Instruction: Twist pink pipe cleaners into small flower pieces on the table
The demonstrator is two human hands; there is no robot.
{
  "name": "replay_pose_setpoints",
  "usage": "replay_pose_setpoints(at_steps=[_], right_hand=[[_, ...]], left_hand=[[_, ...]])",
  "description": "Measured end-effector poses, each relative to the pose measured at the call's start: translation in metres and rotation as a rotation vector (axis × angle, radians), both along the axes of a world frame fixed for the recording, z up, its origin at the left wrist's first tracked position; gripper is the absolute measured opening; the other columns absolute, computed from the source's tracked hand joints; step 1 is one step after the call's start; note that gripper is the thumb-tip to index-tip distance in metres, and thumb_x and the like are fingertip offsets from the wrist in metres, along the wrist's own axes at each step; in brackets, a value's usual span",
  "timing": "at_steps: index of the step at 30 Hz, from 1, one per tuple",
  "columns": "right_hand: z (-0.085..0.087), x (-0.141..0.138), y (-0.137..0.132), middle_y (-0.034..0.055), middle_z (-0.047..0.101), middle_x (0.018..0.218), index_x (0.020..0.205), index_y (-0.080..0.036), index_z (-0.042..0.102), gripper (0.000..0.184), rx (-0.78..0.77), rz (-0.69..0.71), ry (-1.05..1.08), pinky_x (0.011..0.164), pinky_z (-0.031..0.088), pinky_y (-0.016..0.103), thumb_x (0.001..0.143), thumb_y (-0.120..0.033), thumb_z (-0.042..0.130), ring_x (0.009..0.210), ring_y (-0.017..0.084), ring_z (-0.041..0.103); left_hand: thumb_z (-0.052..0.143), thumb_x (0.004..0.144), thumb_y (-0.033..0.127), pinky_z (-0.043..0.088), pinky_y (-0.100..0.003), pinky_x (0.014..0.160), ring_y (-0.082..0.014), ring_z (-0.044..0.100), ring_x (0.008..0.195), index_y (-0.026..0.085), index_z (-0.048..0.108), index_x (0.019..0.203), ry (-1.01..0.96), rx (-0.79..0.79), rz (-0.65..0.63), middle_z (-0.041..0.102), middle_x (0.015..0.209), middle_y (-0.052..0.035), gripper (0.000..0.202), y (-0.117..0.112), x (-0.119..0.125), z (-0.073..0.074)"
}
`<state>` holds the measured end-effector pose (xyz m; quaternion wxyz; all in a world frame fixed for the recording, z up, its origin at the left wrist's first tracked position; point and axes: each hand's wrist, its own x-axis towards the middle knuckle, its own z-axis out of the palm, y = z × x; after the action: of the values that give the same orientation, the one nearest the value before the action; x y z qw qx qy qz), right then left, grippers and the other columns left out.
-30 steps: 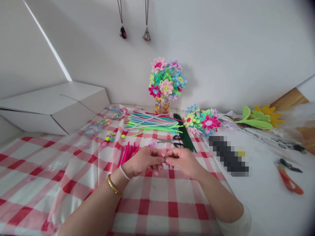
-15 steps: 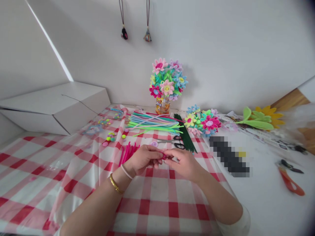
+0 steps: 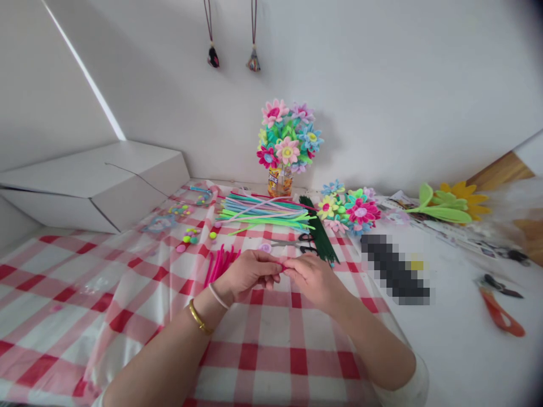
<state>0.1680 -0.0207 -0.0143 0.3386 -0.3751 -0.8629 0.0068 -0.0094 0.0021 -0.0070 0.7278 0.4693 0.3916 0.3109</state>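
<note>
My left hand (image 3: 254,273) and my right hand (image 3: 311,277) meet fingertip to fingertip over the checked cloth. Both are closed in a pinch on a small hot-pink pipe cleaner (image 3: 282,267), mostly hidden by the fingers. Beside my left hand lie several hot-pink pipe cleaners (image 3: 220,263). Just beyond the hands are scissors with black handles (image 3: 309,249) and a small lilac disc (image 3: 265,247). A bundle of green, blue and lilac pipe cleaners (image 3: 267,212) lies farther back, next to dark green stems (image 3: 322,234).
A vase of fuzzy flowers (image 3: 291,138) stands by the wall, with more flowers (image 3: 360,212) lying right of it. A white box (image 3: 139,186) is at left. Coloured pom-poms (image 3: 190,236) are scattered on the cloth. Orange-handled pliers (image 3: 500,311) lie at far right.
The fingers of my right hand have drawn together and turned over the pink piece, so less of it shows. My left hand has hardly moved.
</note>
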Motion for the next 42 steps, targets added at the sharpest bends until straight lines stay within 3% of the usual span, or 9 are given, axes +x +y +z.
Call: replay_pose_setpoints(at_steps=[11,17,21,25,30,32,34,39,42], right_hand=[[0.011,0.003,-0.005,0.0022,0.059,0.065,0.07,-0.017,0.053,0.021,-0.041,0.063,-0.325,0.062,0.035,0.028,0.085,-0.008,0.042,0.063,0.015,0.05],[0.02,0.003,-0.011,0.0026,0.056,0.066,0.071,-0.017,0.052,0.02,-0.096,0.102,-0.325,0.058,0.03,0.027,0.087,-0.014,0.039,0.063,0.014,0.047],[0.019,0.003,-0.012,-0.0012,0.047,0.058,0.064,-0.018,0.047,0.019,-0.164,0.142,-0.163,0.053,0.025,0.026,0.081,-0.013,0.041,0.055,0.011,0.039],[0.015,-0.001,-0.01,-0.0036,0.042,0.055,0.058,-0.018,0.044,0.019,-0.447,0.124,0.273,0.049,0.025,0.023,0.076,-0.013,0.044,0.051,0.009,0.035],[0.008,-0.011,-0.008,-0.0076,0.034,0.05,0.06,-0.02,0.042,0.015,-1.116,0.177,0.875,0.037,0.016,0.021,0.075,-0.024,0.043,0.038,0.005,0.018],[0.007,-0.012,-0.007,-0.0097,0.025,0.048,0.062,-0.021,0.04,0.017,-1.26,0.224,0.928,0.036,0.014,0.02,0.077,-0.028,0.042,0.037,0.006,0.013],[0.008,-0.01,-0.007,-0.0086,0.027,0.048,0.063,-0.02,0.043,0.021,-1.143,0.209,0.791,0.037,0.02,0.021,0.081,-0.031,0.041,0.039,0.007,0.019],[0.014,-0.001,-0.006,0.0051,0.056,0.075,0.085,-0.018,0.054,0.015,-0.231,0.01,0.183,0.061,0.038,0.028,0.087,-0.025,0.041,0.069,0.016,0.05],[0.016,0.001,-0.007,0.0086,0.058,0.078,0.084,-0.016,0.054,0.018,0.029,0.003,-0.078,0.066,0.038,0.03,0.088,-0.019,0.037,0.075,0.019,0.052]], left_hand=[[0.071,0.061,0.022,0.037,-0.019,0.038,-0.0079,0.051,0.037,0.009,0.067,0.067,0.004,0.007,-0.082,0.061,0.052,-0.003,0.015,0.001,-0.005,0.0],[0.067,0.062,0.016,0.027,-0.016,0.034,-0.0048,0.043,0.033,0.01,0.067,0.065,0.002,-0.018,-0.087,0.057,0.045,-0.0008,0.007,0.001,-0.006,0.0],[0.065,0.064,0.017,0.031,-0.018,0.037,-0.0058,0.045,0.038,0.01,0.068,0.067,0.048,0.13,-0.129,0.057,0.049,-0.0009,0.008,-0.001,-0.006,0.001],[0.062,0.072,0.021,0.036,-0.02,0.043,-0.0074,0.047,0.046,0.012,0.068,0.072,0.096,0.467,-0.076,0.057,0.054,-0.001,0.011,-0.007,-0.001,0.006],[0.055,0.077,0.015,0.043,-0.026,0.062,-0.0128,0.055,0.065,0.014,0.067,0.078,0.1,1.105,0.036,0.064,0.069,-0.0069,0.012,-0.014,0.0,0.01],[0.056,0.076,0.014,0.043,-0.026,0.062,-0.0129,0.055,0.065,0.014,0.068,0.081,0.104,1.168,0.07,0.064,0.069,-0.0069,0.013,-0.014,-0.001,0.01],[0.057,0.076,0.017,0.043,-0.025,0.058,-0.0116,0.054,0.061,0.014,0.068,0.08,0.122,1.007,0.101,0.063,0.068,-0.006,0.012,-0.013,0.0,0.009],[0.065,0.068,0.025,0.03,-0.018,0.038,-0.0046,0.039,0.039,0.012,0.066,0.065,-0.06,0.249,0.127,0.051,0.047,0.0022,0.013,-0.009,0.007,0.004],[0.069,0.063,0.024,0.025,-0.017,0.035,-0.0039,0.04,0.036,0.011,0.066,0.066,-0.141,0.018,0.094,0.054,0.048,0.0008,0.013,-0.008,0.008,0.002]])
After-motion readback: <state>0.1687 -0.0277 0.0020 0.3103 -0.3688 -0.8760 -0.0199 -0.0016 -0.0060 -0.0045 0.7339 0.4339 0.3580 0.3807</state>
